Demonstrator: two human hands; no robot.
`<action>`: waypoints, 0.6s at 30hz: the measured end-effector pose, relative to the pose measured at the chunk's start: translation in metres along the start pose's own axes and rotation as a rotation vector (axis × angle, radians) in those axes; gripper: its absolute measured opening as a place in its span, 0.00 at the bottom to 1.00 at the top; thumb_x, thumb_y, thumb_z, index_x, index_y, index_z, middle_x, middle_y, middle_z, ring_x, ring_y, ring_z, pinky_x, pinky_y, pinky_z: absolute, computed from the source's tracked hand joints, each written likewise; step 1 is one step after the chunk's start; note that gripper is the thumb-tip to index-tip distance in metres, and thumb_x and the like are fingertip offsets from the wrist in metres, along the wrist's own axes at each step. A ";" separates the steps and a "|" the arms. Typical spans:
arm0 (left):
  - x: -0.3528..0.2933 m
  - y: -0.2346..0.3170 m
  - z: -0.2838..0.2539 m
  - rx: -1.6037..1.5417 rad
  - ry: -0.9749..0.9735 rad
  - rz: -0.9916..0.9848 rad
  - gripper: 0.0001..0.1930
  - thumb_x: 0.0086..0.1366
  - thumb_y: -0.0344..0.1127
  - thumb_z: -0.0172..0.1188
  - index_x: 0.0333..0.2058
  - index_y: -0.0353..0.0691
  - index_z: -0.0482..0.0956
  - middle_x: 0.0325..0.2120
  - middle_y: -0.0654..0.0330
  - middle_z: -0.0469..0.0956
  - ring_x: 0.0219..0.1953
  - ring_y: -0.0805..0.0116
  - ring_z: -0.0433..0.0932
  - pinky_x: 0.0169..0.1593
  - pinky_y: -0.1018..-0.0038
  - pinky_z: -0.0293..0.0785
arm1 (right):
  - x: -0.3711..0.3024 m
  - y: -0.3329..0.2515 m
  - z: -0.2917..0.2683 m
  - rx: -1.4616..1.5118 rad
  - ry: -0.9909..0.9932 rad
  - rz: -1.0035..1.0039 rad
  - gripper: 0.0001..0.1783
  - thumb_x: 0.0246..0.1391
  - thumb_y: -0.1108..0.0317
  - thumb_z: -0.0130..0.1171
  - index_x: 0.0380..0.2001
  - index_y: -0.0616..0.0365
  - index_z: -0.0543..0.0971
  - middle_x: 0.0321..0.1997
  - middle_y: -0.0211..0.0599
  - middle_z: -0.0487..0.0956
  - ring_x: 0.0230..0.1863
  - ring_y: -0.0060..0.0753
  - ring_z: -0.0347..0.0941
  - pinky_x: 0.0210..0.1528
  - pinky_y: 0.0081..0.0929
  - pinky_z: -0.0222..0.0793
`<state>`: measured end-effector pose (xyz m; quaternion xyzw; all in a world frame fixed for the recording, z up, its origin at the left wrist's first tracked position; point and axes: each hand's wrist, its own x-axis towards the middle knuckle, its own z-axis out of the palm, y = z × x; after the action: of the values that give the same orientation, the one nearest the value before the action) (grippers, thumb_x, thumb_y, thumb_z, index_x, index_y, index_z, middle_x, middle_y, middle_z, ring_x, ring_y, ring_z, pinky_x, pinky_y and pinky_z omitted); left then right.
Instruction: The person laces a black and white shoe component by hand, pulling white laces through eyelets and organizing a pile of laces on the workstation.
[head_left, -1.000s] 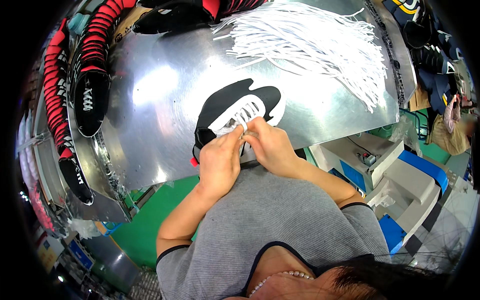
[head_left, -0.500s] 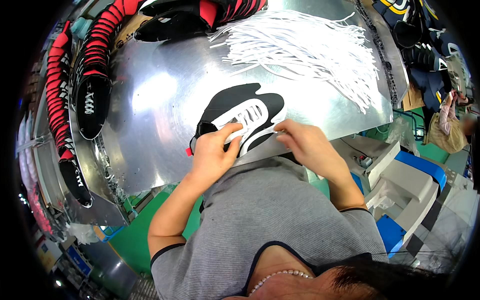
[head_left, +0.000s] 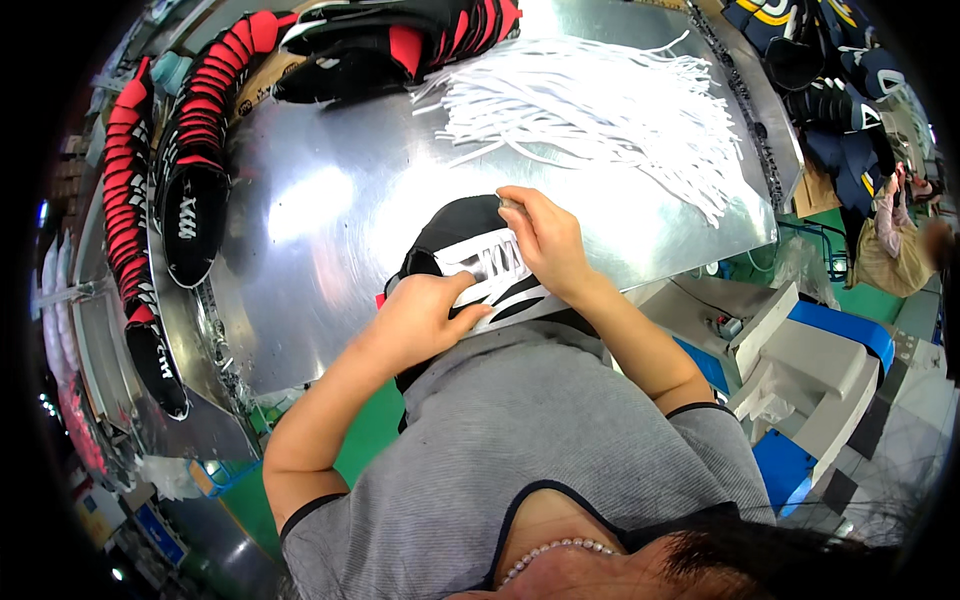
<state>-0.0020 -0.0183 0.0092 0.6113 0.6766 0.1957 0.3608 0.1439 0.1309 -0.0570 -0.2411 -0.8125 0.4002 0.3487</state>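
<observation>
A black shoe upper (head_left: 455,226) with a white lacing panel lies at the table's near edge, its white lace strung across the eyelets. My left hand (head_left: 425,315) is closed on its near left part, thumb and forefinger spread along the white panel. Over the toe end, my right hand (head_left: 548,245) has thumb and fingers brought together in a pinch. What sits between those fingertips is too small to tell, and the hand hides part of the toe.
Beyond the upper, a pile of loose white laces (head_left: 600,110) covers the shiny metal table (head_left: 310,300). Rows of nested black-and-red uppers (head_left: 205,110) stand at left and far side. Dark blue uppers (head_left: 845,105) hang at right. A grey-and-blue machine (head_left: 810,360) stands lower right.
My right hand has moved up and left from the near right of the upper to its toe. My left hand stays on the upper, which appears slightly shifted.
</observation>
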 end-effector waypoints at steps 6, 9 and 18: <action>-0.050 -0.006 0.041 0.331 0.802 0.314 0.25 0.56 0.23 0.64 0.54 0.33 0.72 0.50 0.47 0.75 0.54 0.47 0.74 0.55 0.62 0.72 | -0.004 0.006 -0.015 0.318 0.067 0.248 0.11 0.63 0.74 0.54 0.47 0.63 0.77 0.28 0.33 0.78 0.27 0.21 0.72 0.31 0.20 0.67; -0.067 -0.012 0.090 -0.496 1.094 -0.116 0.27 0.62 0.24 0.61 0.59 0.33 0.64 0.59 0.49 0.66 0.61 0.57 0.67 0.60 0.64 0.68 | -0.003 -0.003 -0.009 0.416 0.009 0.344 0.12 0.65 0.71 0.52 0.49 0.63 0.76 0.27 0.28 0.76 0.27 0.15 0.67 0.30 0.16 0.63; -0.087 -0.036 0.012 -1.791 0.567 0.270 0.33 0.64 0.40 0.63 0.63 0.31 0.62 0.58 0.49 0.72 0.58 0.56 0.74 0.64 0.59 0.68 | 0.036 -0.050 0.055 0.917 -0.413 0.496 0.11 0.67 0.69 0.50 0.49 0.57 0.71 0.32 0.26 0.72 0.25 0.13 0.61 0.27 0.11 0.56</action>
<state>-0.0187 -0.1115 -0.0031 0.1098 0.2610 0.8232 0.4922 0.0740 0.1004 -0.0267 -0.1654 -0.5256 0.8215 0.1467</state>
